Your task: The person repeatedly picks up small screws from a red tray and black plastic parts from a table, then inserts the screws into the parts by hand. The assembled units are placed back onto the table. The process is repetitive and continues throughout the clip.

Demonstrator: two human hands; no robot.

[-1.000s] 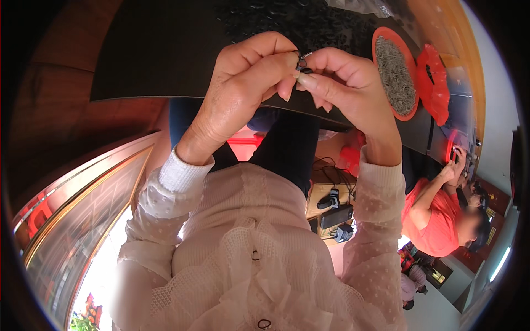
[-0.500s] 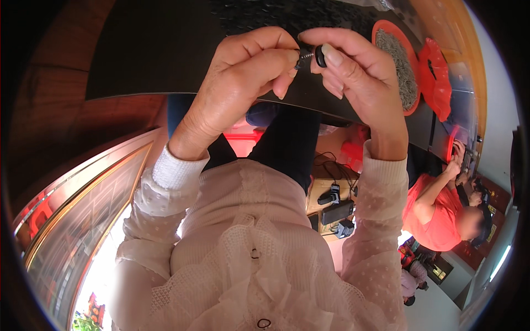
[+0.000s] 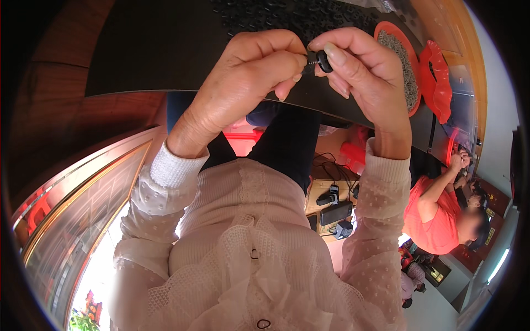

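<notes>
Above the near edge of a dark table, both my hands meet over one small assembly. My right hand [image 3: 361,66] pinches a round black cap [image 3: 324,61] between thumb and fingers. From the cap a thin metal piece [image 3: 312,63], like a screw or a spring, reaches toward my left hand [image 3: 259,66]. The left thumb and forefinger are closed at its other end on a small dark part, mostly hidden by the fingertips. Many small black parts [image 3: 251,16] lie scattered on the table beyond my hands.
An orange-red bowl [image 3: 415,105] full of small metal pieces [image 3: 402,58] stands right of my right hand. Beside it lies a red wavy-edged dish [image 3: 436,83]. Below the table, a box [image 3: 320,190] carries cables and chargers. Another person in red [image 3: 433,215] works at far right.
Both hands have shifted slightly right. The cap has tilted a little, and less of the metal piece shows between the two hands.
</notes>
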